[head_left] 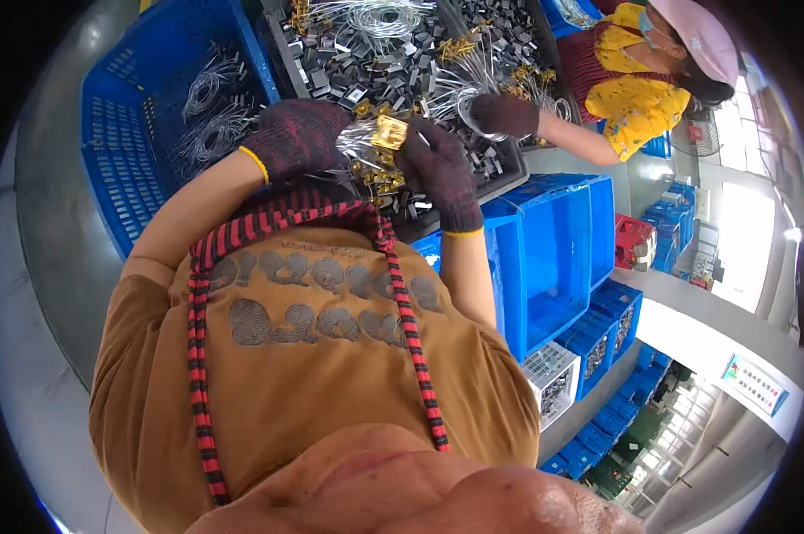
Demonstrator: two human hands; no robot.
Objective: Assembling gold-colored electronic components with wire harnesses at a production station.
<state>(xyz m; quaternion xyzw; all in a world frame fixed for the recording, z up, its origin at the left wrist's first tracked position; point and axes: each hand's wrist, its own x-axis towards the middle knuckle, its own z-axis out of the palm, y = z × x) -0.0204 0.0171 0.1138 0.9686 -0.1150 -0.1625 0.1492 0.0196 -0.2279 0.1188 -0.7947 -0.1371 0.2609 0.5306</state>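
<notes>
My left hand (302, 138), in a dark red-and-black knit glove with a yellow cuff, is closed around a bundle of silvery wires (355, 142). Shiny gold-coloured metal pieces sit at the bundle's end, the largest a squarish gold piece (390, 132). Against that piece's right edge are the fingers of my right hand (439, 169), gloved alike and curled as if pinching; the exact grip is partly hidden. Below both hands, more gold pieces (384, 182) lie over a dark tray (509, 185) heaped with small black-and-silver blocks (411, 76).
A blue basket (108, 178) with coiled wires (208, 93) stands at left. Across the tray, a co-worker's gloved hand (506, 116) is among wires. Blue bins (557, 267) and a white crate (551, 369) stand at right. A large wire coil (379, 18) lies at the tray's far end.
</notes>
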